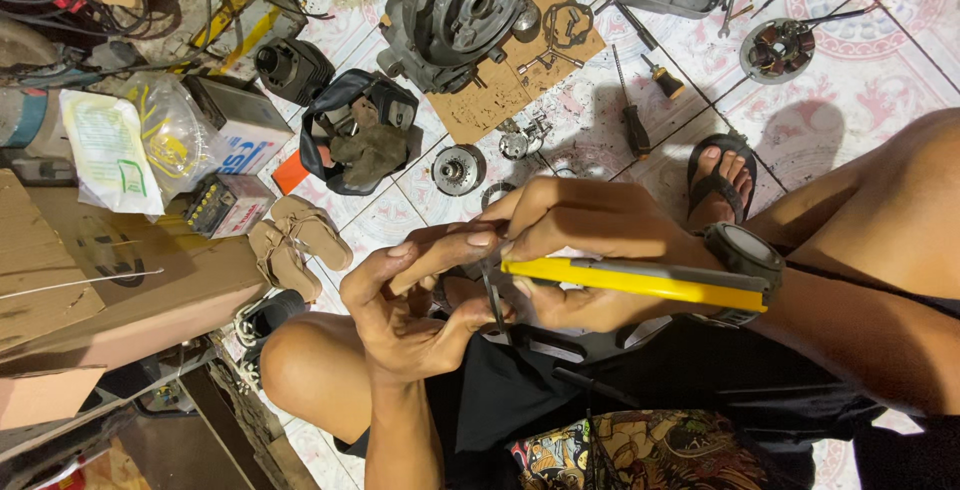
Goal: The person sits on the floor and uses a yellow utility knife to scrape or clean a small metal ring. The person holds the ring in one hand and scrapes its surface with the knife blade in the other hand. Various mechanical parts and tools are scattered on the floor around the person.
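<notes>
My right hand (575, 240) was clenched around a yellow utility knife (640, 280), its blade end meeting a small dark part (493, 295) pinched in my left hand (415, 300) above my lap. An engine casing (455, 10) sat on cardboard (500, 90) near the tiled floor's (850, 100) far edge, with screwdrivers (640, 100) beside it.

the single head camera looked steeply down from the seated person's own eye level, close over both hands (480, 270) at the frame's centre. it faced the tiled floor (860, 90) beyond the knees, taking in the engine (450, 10) at the top edge and the cardboard (60, 280) at left. no second view shared the scene.
</notes>
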